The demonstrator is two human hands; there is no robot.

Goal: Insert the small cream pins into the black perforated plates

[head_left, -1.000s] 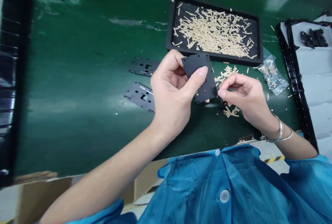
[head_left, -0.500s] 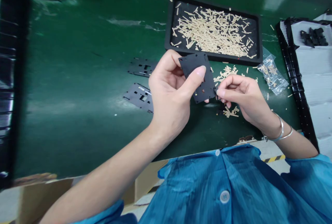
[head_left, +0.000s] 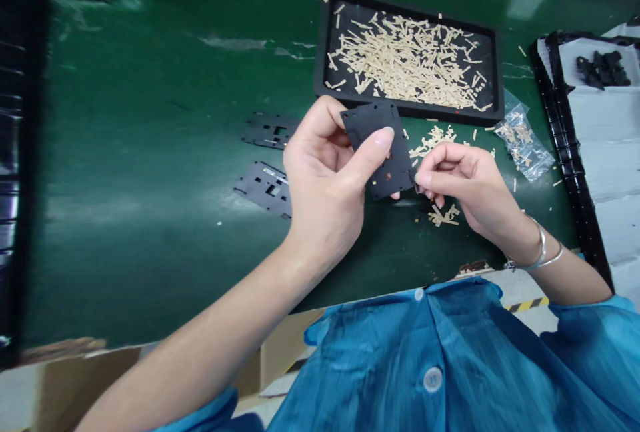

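Observation:
My left hand grips a thin black plastic plate, tilted above the bench, its thumb across the face and its fingers behind. Small holes dot the plate along its edges. At the plate's lower right edge my right hand pinches a small dark piece, whose kind is too small to make out. Two similar plates with cut-outs, an upper one and a lower one, lie on the bench left of my left hand, partly hidden by it.
A black tray with many beige strips stands behind my hands. Loose strips lie in front of it, and another small pile is below my right hand. A clear bag lies near the black crate at right.
Both hands keep their grips, with the small dark piece still at the plate's edge. The whole view has shifted slightly; little else differs.

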